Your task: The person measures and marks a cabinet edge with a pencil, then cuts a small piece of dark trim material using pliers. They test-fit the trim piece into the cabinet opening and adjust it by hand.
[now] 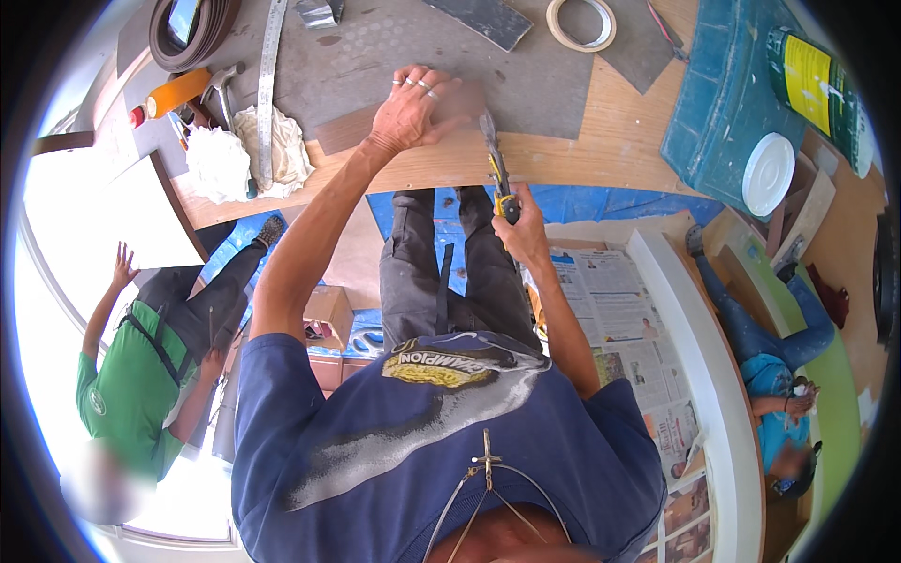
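My left hand (408,108) rests on a brown strip (345,131) lying along the front of the grey-topped workbench (619,141), fingers apart and slightly bent. Just right of it, my right hand (519,225) grips metal cutting snips (497,164) with yellow-and-black handles, blades pointing away from me at the bench's front edge. A blurred patch hides what lies between my left fingertips and the blade tips. A long steel ruler (268,103), a white rag (216,164), a hammer (223,89) and an orange bottle (176,92) lie to the left.
At the back are an edging roll (188,28), a tape roll (581,42) and a dark offcut (479,19). A teal container (704,113) and bucket (817,84) stand right. A co-worker in green (131,375) holds a white panel (103,206) left; another person in blue (779,375) sits right.
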Demonstrator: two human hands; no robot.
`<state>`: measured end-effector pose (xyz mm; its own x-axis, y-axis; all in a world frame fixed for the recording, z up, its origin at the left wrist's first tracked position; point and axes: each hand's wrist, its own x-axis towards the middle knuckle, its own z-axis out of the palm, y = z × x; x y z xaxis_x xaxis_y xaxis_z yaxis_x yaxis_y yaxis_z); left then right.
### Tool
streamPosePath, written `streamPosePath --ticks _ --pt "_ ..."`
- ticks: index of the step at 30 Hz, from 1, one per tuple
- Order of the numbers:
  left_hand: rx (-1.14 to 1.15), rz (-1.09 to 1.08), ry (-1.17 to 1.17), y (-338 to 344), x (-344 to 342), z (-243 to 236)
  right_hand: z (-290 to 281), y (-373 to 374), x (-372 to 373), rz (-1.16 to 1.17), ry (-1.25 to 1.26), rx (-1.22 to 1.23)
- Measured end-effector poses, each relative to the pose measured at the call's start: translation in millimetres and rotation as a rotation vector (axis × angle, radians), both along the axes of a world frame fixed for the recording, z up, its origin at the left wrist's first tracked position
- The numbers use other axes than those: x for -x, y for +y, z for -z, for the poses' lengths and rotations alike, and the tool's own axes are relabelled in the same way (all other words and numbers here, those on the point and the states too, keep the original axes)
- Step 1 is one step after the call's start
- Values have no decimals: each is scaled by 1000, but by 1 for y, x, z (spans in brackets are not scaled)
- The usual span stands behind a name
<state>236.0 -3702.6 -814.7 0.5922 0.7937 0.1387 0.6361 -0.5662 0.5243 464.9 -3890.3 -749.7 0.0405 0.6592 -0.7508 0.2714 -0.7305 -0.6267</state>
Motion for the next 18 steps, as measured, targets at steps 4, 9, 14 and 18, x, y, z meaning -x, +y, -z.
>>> streamPosePath --ticks 4,9,14,18 --pt "8 2 6 0 0 0 0 1 0 1 -21 -143" --pt "8 17 -8 0 2 2 -2 5 -6 -47 -24 -127" --pt "13 29 -18 -1 2 3 -5 8 -3 6 15 -99" --pt "19 28 -13 -1 3 3 -9 9 1 15 5 -116"
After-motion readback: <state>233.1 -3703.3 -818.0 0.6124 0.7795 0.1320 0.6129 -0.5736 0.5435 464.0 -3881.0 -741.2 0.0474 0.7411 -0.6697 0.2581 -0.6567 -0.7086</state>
